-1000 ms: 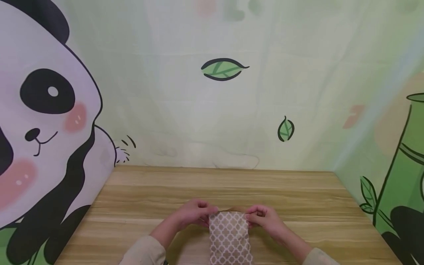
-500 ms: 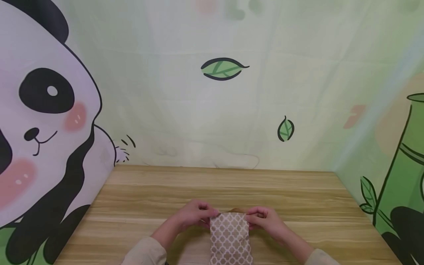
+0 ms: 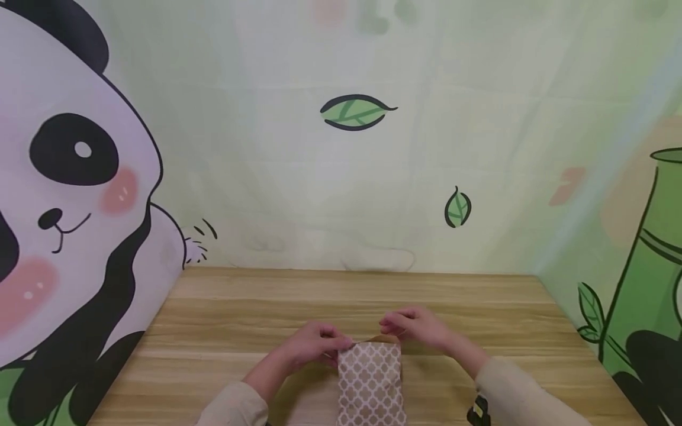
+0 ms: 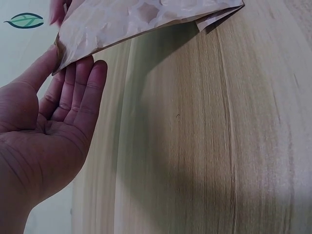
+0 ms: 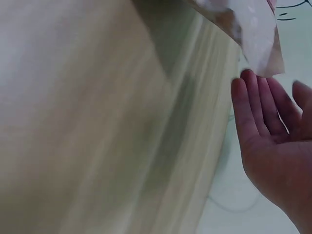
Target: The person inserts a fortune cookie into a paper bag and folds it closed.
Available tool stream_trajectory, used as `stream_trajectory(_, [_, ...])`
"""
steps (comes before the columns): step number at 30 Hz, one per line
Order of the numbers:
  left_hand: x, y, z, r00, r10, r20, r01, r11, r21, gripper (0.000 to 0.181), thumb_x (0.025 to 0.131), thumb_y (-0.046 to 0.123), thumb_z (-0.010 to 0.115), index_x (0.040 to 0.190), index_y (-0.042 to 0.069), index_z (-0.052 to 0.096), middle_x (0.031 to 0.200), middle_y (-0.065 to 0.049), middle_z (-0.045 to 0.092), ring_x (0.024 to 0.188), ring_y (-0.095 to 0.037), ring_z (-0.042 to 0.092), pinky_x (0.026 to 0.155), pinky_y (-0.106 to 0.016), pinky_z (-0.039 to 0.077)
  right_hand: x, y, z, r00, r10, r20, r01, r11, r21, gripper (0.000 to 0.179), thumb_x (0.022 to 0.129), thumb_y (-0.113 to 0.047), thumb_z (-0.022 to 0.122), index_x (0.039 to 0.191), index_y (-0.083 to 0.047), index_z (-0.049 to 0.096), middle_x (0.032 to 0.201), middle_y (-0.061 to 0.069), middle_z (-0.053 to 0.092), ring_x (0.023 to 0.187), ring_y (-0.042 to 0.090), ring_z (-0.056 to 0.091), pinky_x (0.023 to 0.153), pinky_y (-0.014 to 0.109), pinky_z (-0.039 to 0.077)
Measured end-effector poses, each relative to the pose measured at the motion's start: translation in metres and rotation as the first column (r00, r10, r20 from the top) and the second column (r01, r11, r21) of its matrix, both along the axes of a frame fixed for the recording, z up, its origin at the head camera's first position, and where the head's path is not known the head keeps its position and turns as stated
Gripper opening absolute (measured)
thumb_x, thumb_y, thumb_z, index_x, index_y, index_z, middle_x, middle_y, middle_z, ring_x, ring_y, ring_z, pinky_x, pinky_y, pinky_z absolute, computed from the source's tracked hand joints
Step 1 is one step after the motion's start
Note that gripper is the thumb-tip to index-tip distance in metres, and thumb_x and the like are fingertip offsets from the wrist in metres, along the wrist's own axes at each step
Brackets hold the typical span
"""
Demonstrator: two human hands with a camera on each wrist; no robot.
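A brown paper bag (image 3: 370, 381) with a white lattice print lies toward me at the bottom of the head view, its lower end cut off by the frame. Its top left corner is pinched between the thumb and fingers of my left hand (image 3: 315, 344); the left wrist view shows this grip on the paper bag (image 4: 131, 22) from below. My right hand (image 3: 418, 326) hovers by the top right corner, thumb apart from the fingers. In the right wrist view its fingertips (image 5: 247, 74) are right at the bag's corner. A plain brown strip of the mouth shows above the printed front.
The wooden table (image 3: 240, 302) reaches back to a pale green cloth backdrop (image 3: 277, 148) with a printed panda and leaves. A black strap with a yellowish patch (image 3: 478, 409) shows at the right sleeve (image 3: 524, 390).
My right hand has let go of the bag's top right corner and moved up and slightly left, beyond the mouth. My left hand keeps its pinch in the same place.
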State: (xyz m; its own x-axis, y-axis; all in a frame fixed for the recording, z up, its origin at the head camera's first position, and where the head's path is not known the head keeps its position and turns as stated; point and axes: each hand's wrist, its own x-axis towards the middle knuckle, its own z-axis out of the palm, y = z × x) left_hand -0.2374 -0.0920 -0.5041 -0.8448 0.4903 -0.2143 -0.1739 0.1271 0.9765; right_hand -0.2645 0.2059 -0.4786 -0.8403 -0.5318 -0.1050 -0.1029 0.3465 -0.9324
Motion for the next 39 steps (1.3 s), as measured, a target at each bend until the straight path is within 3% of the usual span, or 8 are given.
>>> stream_trajectory(3, [0.000,0.000,-0.001,1.000,-0.005,0.001,0.005,1.000,0.003,0.019,0.101,0.015,0.074,0.104,-0.004,0.074,0.095,-0.008,0.075,0.082,-0.017,0.073,0.081,-0.037,0.066,-0.006,-0.010,0.008,0.997,0.073,0.009,-0.073,0.993,0.094,0.038,0.113,-0.028,0.054,0.126,0.001,0.075,0.119,0.014,0.078,0.112,0.022,0.073,0.091,0.037,0.060])
stream_trajectory(10, [0.000,0.003,-0.001,1.000,-0.006,0.004,0.006,1.000,0.004,0.019,0.101,0.014,0.075,0.105,-0.005,0.075,0.095,-0.007,0.076,0.083,-0.017,0.073,0.081,-0.036,0.066,-0.009,-0.028,0.015,0.981,0.193,-0.011,-0.186,0.956,0.227,0.031,0.111,-0.029,0.058,0.114,-0.009,0.082,0.113,0.002,0.080,0.108,0.015,0.070,0.103,0.038,0.053])
stream_trajectory(14, [0.001,0.004,-0.001,1.000,-0.004,0.005,0.004,1.000,0.009,0.020,0.101,0.013,0.074,0.105,-0.006,0.075,0.094,-0.006,0.075,0.081,-0.016,0.072,0.080,-0.034,0.066,-0.007,-0.033,0.016,0.979,0.204,0.011,-0.200,0.946,0.256,0.032,0.110,-0.031,0.060,0.100,-0.009,0.081,0.089,-0.003,0.075,0.083,0.011,0.064,0.080,0.031,0.053])
stream_trajectory(17, [0.001,0.003,-0.001,1.000,-0.003,0.010,0.003,1.000,0.016,0.020,0.101,0.013,0.074,0.106,-0.007,0.075,0.093,-0.006,0.075,0.080,-0.016,0.072,0.078,-0.033,0.066,-0.006,-0.034,0.017,0.976,0.218,0.024,-0.217,0.946,0.242,0.033,0.109,-0.030,0.061,0.096,-0.007,0.080,0.081,-0.003,0.070,0.074,0.011,0.059,0.071,0.026,0.049])
stream_trajectory(26, [0.002,0.003,-0.001,1.000,-0.006,0.010,0.006,1.000,0.001,0.022,0.101,0.016,0.074,0.108,-0.005,0.075,0.096,-0.007,0.075,0.082,-0.018,0.072,0.081,-0.036,0.066,-0.003,-0.034,0.012,0.974,0.218,0.056,-0.225,0.956,0.190,0.028,0.108,-0.030,0.065,0.104,-0.008,0.081,0.084,-0.001,0.073,0.077,0.012,0.062,0.072,0.026,0.051])
stream_trajectory(33, [0.003,0.002,-0.001,1.000,0.005,0.013,-0.005,1.000,0.009,0.021,0.101,0.015,0.074,0.107,-0.005,0.075,0.096,-0.006,0.075,0.082,-0.017,0.073,0.081,-0.036,0.066,-0.003,-0.034,0.010,0.971,0.239,-0.006,-0.233,0.952,0.198,0.019,0.104,-0.025,0.071,0.107,-0.010,0.082,0.098,-0.001,0.077,0.091,0.015,0.065,0.082,0.030,0.053])
stream_trajectory(39, [0.002,0.001,-0.001,1.000,0.011,0.013,-0.011,1.000,0.012,0.020,0.101,0.014,0.074,0.106,-0.006,0.074,0.094,-0.006,0.074,0.081,-0.016,0.072,0.080,-0.035,0.066,-0.004,-0.036,0.008,0.970,0.240,-0.026,-0.230,0.950,0.214,0.019,0.101,-0.025,0.075,0.109,-0.010,0.082,0.103,-0.001,0.078,0.095,0.015,0.067,0.084,0.031,0.055])
